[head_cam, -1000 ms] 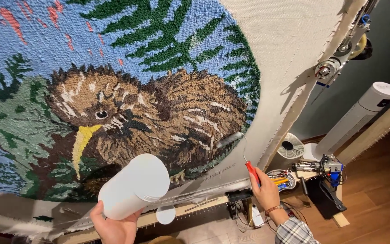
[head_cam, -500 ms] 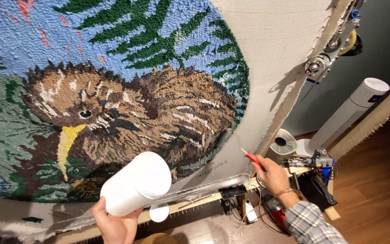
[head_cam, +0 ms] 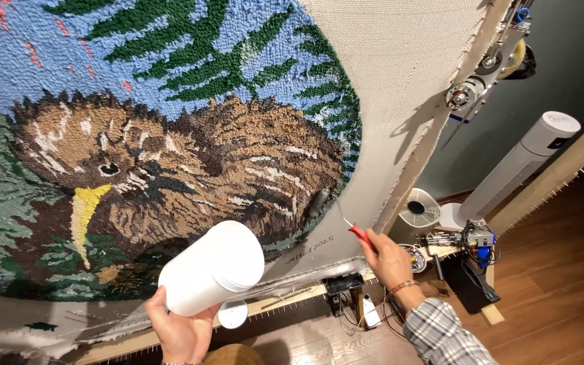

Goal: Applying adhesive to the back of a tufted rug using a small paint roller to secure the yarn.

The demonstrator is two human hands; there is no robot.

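Nearest me, at six o'clock, my left hand (head_cam: 182,331) was clenched around the base of a plain white cylinder (head_cam: 212,268), which tilted up toward the tufted rug (head_cam: 170,155); no label showed on it. At four o'clock my right hand (head_cam: 388,259) had its grip closed on a red-handled tool (head_cam: 358,232), its thin metal tip reaching toward the rug's lower right edge, close to the bare backing cloth (head_cam: 400,81) (I could not tell whether it touched). The rug, a brown bird with a yellow beak under green fronds on blue, hung stretched on a wooden frame (head_cam: 292,301).

My worry: the tip could snag or pierce the taut cloth if the hand pushed too hard, and the one-handed cylinder could slip and knock the pile.

Farther off at three o'clock stood a small white fan (head_cam: 419,208), a tall white tower (head_cam: 518,165), and a clutter of tools (head_cam: 471,238) on the wood floor (head_cam: 555,297).
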